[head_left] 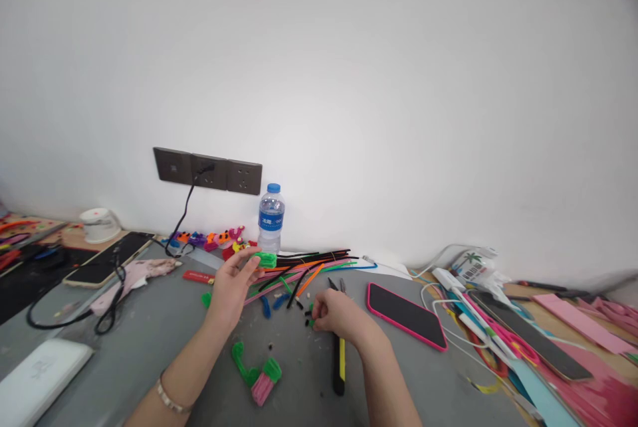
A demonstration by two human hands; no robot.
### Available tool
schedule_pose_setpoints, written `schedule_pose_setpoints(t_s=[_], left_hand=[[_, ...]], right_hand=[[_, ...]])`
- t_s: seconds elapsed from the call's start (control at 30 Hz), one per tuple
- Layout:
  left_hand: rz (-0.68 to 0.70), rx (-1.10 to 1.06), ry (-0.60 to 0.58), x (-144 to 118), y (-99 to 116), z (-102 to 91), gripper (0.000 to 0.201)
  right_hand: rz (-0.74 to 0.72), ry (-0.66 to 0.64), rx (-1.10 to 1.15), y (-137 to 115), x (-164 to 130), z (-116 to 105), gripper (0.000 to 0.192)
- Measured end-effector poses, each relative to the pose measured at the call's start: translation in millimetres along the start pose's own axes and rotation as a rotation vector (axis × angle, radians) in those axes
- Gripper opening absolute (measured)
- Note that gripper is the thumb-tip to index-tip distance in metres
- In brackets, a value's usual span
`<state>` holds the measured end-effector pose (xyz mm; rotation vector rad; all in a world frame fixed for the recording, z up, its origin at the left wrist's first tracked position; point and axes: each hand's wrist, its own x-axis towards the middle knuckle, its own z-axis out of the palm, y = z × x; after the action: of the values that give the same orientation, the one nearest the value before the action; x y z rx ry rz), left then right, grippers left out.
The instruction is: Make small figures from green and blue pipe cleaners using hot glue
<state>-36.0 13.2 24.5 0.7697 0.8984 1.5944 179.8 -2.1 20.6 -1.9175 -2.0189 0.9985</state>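
In front of the smooth plastic bottle [272, 216], the left hand [234, 284] pinches 1 fuzzy, oblong green block [266, 259]; the right hand [341, 313] curls front-right, whether its grip holds anything I cannot tell.

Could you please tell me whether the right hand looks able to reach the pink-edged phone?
Probably yes: the pink-edged phone lies uncovered close beside the right hand, with only grey tabletop visible between them.

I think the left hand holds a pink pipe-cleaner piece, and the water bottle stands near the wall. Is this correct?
The colour is wrong: in the head view, the left hand holds a green pipe-cleaner piece. The rest is right.
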Motion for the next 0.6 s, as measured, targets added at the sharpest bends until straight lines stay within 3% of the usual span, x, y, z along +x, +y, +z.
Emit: schedule_pose_setpoints(t_s=[0.5, 0.6], left_hand=[[-0.032, 0.151, -0.11, -3, -5, -1.1, 0.036], [-0.049, 0.187, -0.135, -5, -3, 0.8, 0.036]], right_hand=[[-0.122, -0.099, 0.072, 2, -4, -6, 0.012], [-0.224, -0.008, 0.167, -2, -6, -12, 0.006]])
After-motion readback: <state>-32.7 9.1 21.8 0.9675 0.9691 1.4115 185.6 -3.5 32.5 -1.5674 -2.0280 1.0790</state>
